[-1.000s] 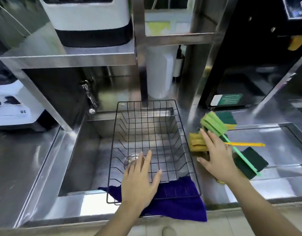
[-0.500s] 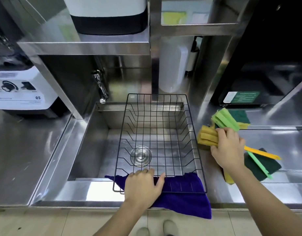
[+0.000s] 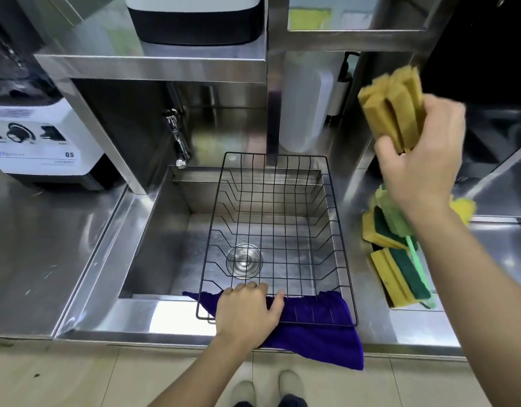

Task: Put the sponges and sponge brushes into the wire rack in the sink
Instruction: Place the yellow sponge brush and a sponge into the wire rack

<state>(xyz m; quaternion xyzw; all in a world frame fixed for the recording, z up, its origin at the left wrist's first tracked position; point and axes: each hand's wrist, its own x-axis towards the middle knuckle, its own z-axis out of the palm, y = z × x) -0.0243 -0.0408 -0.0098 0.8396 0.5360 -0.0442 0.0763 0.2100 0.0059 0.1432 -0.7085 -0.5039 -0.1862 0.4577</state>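
Here, the right hand (image 3: 423, 165) grips the yellow sponge brush (image 3: 392, 110) by its head, held up to the right of the wire rack (image 3: 275, 230); the left hand (image 3: 247, 312) curls its fingers over the rack's near rim; other sponges (image 3: 400, 277) lie on the bench (image 3: 429, 321) just beside the sink (image 3: 165, 230).

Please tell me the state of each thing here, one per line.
Yellow sponge brush: lifted, gripped by right hand.
Wire rack: in the sink, no sponges inside.
Left hand: holds the rack's front.
Purple cloth: draped over sink edge, under rack.
Green sponge brush: lying on sponges, on counter.
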